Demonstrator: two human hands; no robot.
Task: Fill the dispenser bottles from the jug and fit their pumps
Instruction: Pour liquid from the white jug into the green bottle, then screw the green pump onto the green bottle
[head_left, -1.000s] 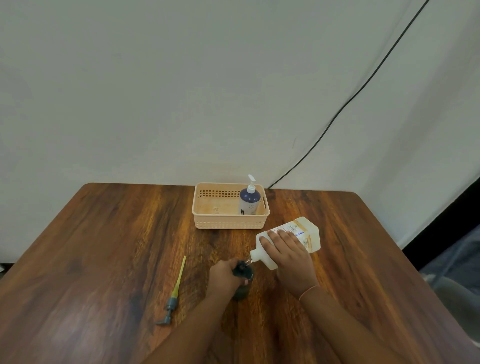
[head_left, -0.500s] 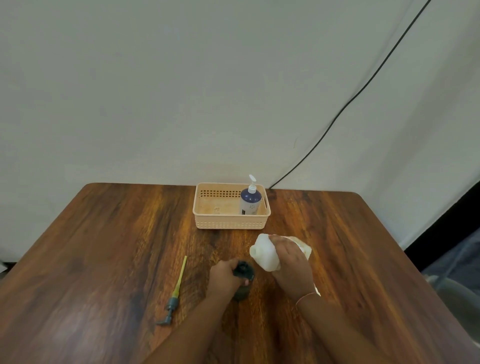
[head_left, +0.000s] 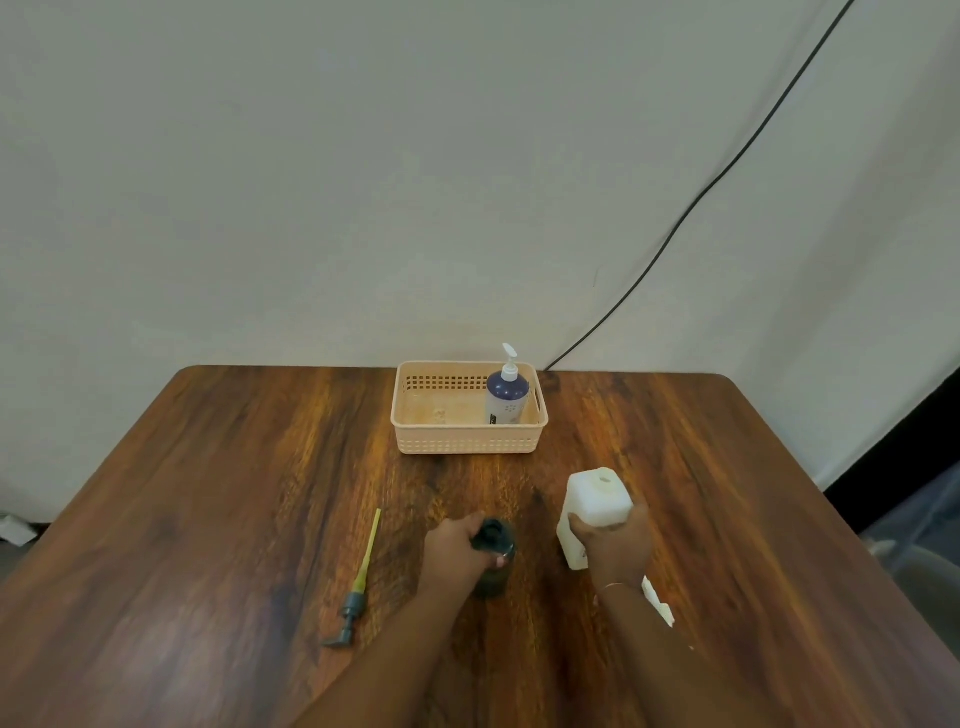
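A dark green dispenser bottle (head_left: 493, 551) stands open-necked on the wooden table (head_left: 208, 519), and my left hand (head_left: 454, 556) grips it from the left. To its right my right hand (head_left: 615, 545) holds the white jug (head_left: 595, 501) upright, mouth up, a hand's width from the bottle. A grey pump with a yellow-green tube (head_left: 358, 584) lies flat on the table left of my left hand. At the back, a blue bottle with a white pump fitted (head_left: 506, 392) stands in the right end of a peach basket (head_left: 467, 441).
A black cable (head_left: 691, 208) runs down the wall to the table's back edge near the basket. A small white object (head_left: 657, 605) lies on the table beside my right forearm. A chair (head_left: 924, 571) shows past the right edge.
The jug was tipped with its mouth at the green bottle's neck; my right hand has swung it upright and moved it right, away from the bottle. My left hand stayed put.
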